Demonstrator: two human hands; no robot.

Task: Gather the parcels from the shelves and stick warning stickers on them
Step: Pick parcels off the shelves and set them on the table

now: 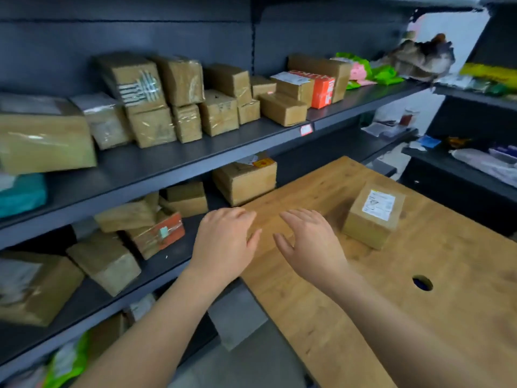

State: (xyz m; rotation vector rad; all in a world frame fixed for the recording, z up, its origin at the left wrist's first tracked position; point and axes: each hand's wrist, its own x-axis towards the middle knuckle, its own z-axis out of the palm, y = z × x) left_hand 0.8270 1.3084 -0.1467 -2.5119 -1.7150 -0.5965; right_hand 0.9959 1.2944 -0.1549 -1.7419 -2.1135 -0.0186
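Observation:
A cardboard parcel (pixel 373 218) with a white label stands on the wooden table (pixel 405 289), just right of my hands. My left hand (pixel 226 242) and my right hand (pixel 310 242) hover side by side over the table's left edge, fingers relaxed, holding nothing. A parcel with an orange sticker (pixel 244 179) sits on the middle shelf beyond my hands. Several more brown parcels (pixel 179 99) line the upper shelf (pixel 167 161), and others (pixel 140 225) lie on the middle shelf to the left.
Dark metal shelving fills the left and back. An orange-and-white box (pixel 321 89) and green bags (pixel 375 71) sit at the upper shelf's right end. The table has a round hole (pixel 422 282) near its right side. Another shelf unit (pixel 475 163) with assorted items stands at far right.

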